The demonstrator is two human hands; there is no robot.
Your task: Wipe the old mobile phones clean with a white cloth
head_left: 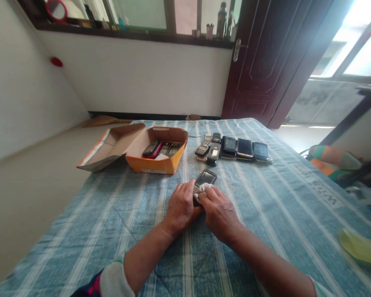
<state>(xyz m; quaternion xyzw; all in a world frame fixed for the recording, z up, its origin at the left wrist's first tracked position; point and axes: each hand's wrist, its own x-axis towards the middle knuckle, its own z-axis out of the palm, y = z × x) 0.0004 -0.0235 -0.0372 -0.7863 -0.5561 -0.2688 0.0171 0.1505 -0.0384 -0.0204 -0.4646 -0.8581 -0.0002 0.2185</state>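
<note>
In the middle of the head view, my left hand is closed around the lower part of a mobile phone, whose screen end points away from me. A crumpled white cloth is pinched in my right hand and pressed on the phone's keypad area. My fingers and the cloth hide most of the keys. Beyond my left hand stands an open orange cardboard box with several phones inside, among them a dark red one. Several more phones lie grouped beyond my right hand, some stacked.
A blue striped cloth covers the surface under my hands. The box's lid is folded out to the left. A yellow item lies at the right edge. Behind are a white wall and a dark red door.
</note>
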